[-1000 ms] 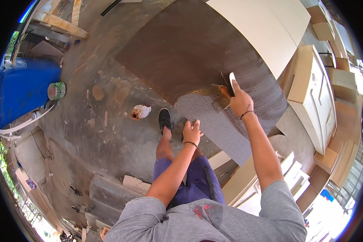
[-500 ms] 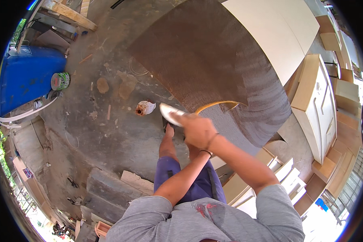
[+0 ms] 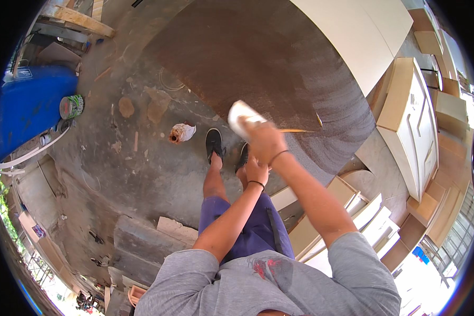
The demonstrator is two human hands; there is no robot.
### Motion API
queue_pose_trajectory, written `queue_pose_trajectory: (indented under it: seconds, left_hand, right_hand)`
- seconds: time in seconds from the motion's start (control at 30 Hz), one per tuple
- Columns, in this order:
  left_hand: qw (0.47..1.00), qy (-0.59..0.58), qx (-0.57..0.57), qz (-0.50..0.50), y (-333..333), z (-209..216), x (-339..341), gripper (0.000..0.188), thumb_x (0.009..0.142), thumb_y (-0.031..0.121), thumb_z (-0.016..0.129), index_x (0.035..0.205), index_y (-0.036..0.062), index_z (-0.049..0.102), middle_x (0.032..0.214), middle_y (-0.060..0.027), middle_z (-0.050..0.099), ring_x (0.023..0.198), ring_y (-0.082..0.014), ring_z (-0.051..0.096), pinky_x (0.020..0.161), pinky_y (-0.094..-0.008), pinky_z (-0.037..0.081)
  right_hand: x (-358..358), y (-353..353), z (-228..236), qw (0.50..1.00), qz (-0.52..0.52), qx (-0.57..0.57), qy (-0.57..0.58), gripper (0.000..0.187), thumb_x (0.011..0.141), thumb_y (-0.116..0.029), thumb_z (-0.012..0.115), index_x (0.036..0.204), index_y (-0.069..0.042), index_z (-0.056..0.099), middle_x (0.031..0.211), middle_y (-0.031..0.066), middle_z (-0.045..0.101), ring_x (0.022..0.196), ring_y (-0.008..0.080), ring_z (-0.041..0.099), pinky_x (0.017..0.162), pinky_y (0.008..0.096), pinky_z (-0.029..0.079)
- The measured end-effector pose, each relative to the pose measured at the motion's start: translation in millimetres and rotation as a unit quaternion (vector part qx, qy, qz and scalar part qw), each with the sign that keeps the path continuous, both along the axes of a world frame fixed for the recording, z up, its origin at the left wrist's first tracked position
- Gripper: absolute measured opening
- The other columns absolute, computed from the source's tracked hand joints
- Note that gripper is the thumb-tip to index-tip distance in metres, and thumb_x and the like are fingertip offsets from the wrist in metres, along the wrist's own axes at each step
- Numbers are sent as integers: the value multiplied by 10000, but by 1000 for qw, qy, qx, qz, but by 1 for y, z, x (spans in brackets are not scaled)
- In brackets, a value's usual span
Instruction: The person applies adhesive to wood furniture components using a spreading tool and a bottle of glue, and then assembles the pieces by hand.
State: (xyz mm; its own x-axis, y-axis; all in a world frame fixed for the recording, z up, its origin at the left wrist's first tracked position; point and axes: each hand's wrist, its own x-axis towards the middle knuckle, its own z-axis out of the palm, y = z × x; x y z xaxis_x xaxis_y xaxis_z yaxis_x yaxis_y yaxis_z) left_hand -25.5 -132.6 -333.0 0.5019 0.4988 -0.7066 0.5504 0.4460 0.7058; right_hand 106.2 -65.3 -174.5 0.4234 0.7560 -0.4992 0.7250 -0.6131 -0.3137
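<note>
At the dark sheet (image 3: 247, 58), I'm apparently coating, my right hand (image 3: 267, 143) gripping a white spreader (image 3: 242, 117). The next stroke is needing even pressure; my left hand's (image 3: 256, 173) hold I cannot tell.

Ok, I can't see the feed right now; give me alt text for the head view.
A person's right hand grips a flat white tool, motion-blurred, over a dark brown panel with a thin yellow streak. The left hand is close by, partly hidden; a pale panel lies beyond.
</note>
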Motion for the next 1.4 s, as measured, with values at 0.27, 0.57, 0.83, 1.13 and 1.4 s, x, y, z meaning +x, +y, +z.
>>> queue_pose_trajectory:
  seconds: [0.27, 0.57, 0.83, 1.13, 1.4]
  left_hand:
    - [929, 134, 254, -233, -53, 81, 12, 288, 883, 283, 565, 927, 11, 481, 899, -120, 570, 745, -217, 600, 845, -364, 484]
    - [954, -43, -262, 139, -45, 53, 20, 203, 867, 168, 599, 843, 25, 455, 743, -56, 508, 616, -119, 533, 646, -365, 566]
    - [969, -26, -202, 141, -27, 46, 14, 251, 856, 192, 615, 820, -12, 474, 720, -80, 546, 617, -163, 580, 596, -344, 552]
    - [995, 6, -89, -35, -81, 13, -4, 305, 854, 279, 601, 792, -13, 540, 625, -97, 586, 576, -168, 605, 529, -330, 488]
    - [997, -19, 37, -67, -61, 50, 14, 231, 878, 238, 580, 818, 19, 534, 716, -62, 581, 549, -126, 535, 529, -299, 490]
  right_hand:
    - [-25, -35, 43, 984, -29, 108, 138, 579, 743, -60, 502, 1305, -187, 448, 1090, 129, 587, 998, 313, 560, 826, 400, 484]
    - [-4, -135, -21, 987, -56, -91, -123, 647, 731, -64, 539, 1345, -180, 371, 1265, 166, 419, 1143, 365, 446, 814, 422, 501]
    - [82, -141, 0, 963, -206, 98, -140, 582, 750, -21, 431, 1326, -73, 366, 969, 192, 587, 878, 363, 589, 770, 433, 487]
    - [4, -32, -12, 999, -28, 20, -32, 598, 793, -106, 466, 1369, -169, 317, 1014, 188, 578, 914, 362, 577, 759, 449, 491]
    - [-21, -30, 43, 990, 49, 24, 132, 568, 791, -107, 495, 1343, -154, 370, 1142, 165, 566, 1056, 319, 546, 803, 416, 487]
